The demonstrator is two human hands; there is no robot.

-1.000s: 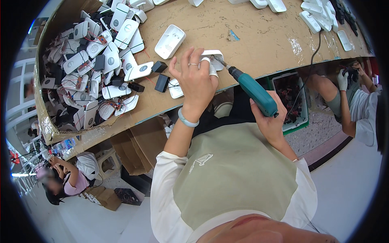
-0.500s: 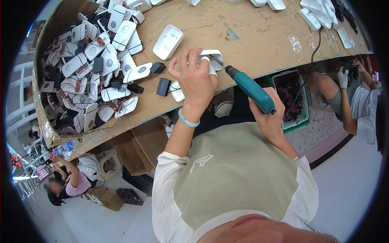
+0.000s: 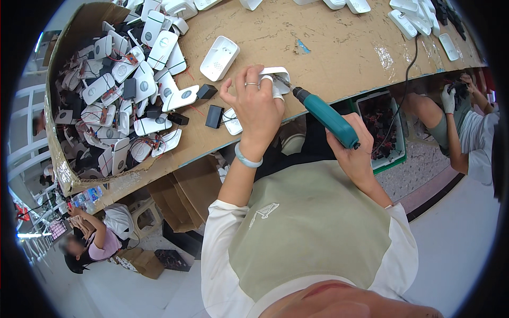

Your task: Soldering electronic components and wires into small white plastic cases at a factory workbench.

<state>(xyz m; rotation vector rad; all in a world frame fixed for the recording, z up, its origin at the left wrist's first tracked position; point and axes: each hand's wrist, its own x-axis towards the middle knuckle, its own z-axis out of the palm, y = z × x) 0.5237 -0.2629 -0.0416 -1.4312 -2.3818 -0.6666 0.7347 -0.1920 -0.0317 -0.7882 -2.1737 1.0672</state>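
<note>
My right hand (image 3: 352, 139) is wrapped round a green electric screwdriver (image 3: 327, 117), held at a slant with its bit reaching into a white plastic housing (image 3: 281, 72). My left hand (image 3: 256, 108) grips that housing on the table near the front edge, its fingers bent over the left side; tape covers one fingertip. Much of the housing is hidden behind the fingers. Beside my left wrist lie a white oval cover (image 3: 232, 122) and a small black box (image 3: 214, 116) wired to it. Farther back an open white shell (image 3: 219, 58) sits by itself.
A large cardboard box (image 3: 58, 159) on the left overflows with white covers, black boxes and red wires. More white shells (image 3: 405, 24) lie at the back right, near a black cable (image 3: 408, 79). Below the table edge stands a green-rimmed bin (image 3: 389, 165). Other people sit on both sides.
Both hands, the housing and the screwdriver keep nearly the same places. The whole view has shifted slightly.
</note>
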